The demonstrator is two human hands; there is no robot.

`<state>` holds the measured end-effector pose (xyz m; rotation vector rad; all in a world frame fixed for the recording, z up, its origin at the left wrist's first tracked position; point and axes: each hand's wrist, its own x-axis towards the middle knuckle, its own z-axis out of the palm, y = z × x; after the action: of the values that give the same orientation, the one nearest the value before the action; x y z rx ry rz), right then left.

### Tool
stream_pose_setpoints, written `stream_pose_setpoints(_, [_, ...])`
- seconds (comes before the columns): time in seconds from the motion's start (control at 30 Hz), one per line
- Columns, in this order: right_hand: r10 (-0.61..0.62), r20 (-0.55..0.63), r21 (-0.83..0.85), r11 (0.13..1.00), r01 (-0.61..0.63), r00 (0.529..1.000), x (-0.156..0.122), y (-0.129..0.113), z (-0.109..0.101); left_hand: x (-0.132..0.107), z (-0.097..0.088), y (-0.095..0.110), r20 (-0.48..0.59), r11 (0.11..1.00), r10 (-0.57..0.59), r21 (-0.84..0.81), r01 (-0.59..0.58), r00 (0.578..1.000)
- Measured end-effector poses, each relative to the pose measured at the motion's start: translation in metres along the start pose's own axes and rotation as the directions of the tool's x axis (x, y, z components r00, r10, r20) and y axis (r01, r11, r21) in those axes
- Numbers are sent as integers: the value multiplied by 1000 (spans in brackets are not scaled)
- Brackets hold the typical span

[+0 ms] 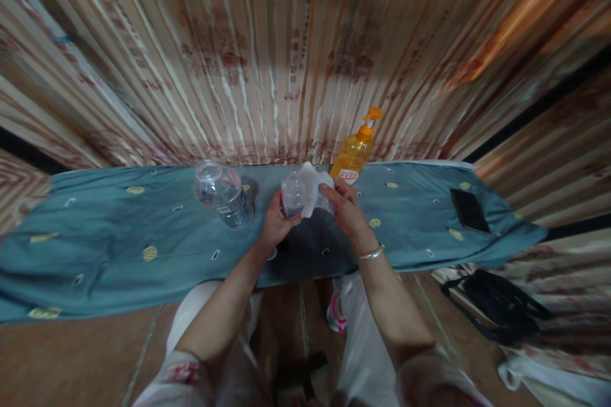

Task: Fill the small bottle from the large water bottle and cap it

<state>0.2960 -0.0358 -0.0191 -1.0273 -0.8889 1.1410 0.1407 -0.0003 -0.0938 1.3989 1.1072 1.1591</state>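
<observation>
My left hand (277, 222) is wrapped round the side of a clear plastic container (293, 194), perhaps a bottle seen end-on. My right hand (347, 208) pinches a crumpled white tissue (312, 189) and presses it against the right side of that container. Behind the right hand stands an orange pump bottle (353, 156) of yellow liquid with a white label. To the left of my hands, a larger clear plastic bottle (222, 194) stands on the table. A small round rim (272, 254) shows below my left wrist, too hidden to name.
A teal patterned cloth (181, 229) covers the long table. Near its right end lies a dark phone-like slab (470, 210). Striped curtains (267, 63) hang close behind the table. A black bag (499, 302) rests low at the right, beyond the table's front edge.
</observation>
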Motion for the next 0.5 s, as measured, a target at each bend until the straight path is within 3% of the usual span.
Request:
stream_pose_setpoints(0.17, [58, 185, -128, 991, -34, 981, 36, -6, 17, 0, -3, -2, 19, 998, -13, 62, 11, 1000])
stream_pose_setpoints(0.27, [186, 392, -315, 947, -58, 901, 68, -22, 25, 0, -6, -4, 31, 996, 2, 91, -5, 1000])
stream_pose_setpoints(0.33, [240, 504, -492, 869, 48, 829, 85, -37, 36, 0, -7, -6, 38, 995, 8, 96, -11, 999])
stream_pose_setpoints(0.4, [316, 603, -674, 693, 255, 733, 93, -52, 51, 1, -8, -8, 44, 994, 14, 106, -19, 999])
stream_pose_setpoints(0.5, [345, 688, -723, 245, 646, 639, 83, -64, 75, 2, -8, -15, 52, 992, 28, 125, -34, 998])
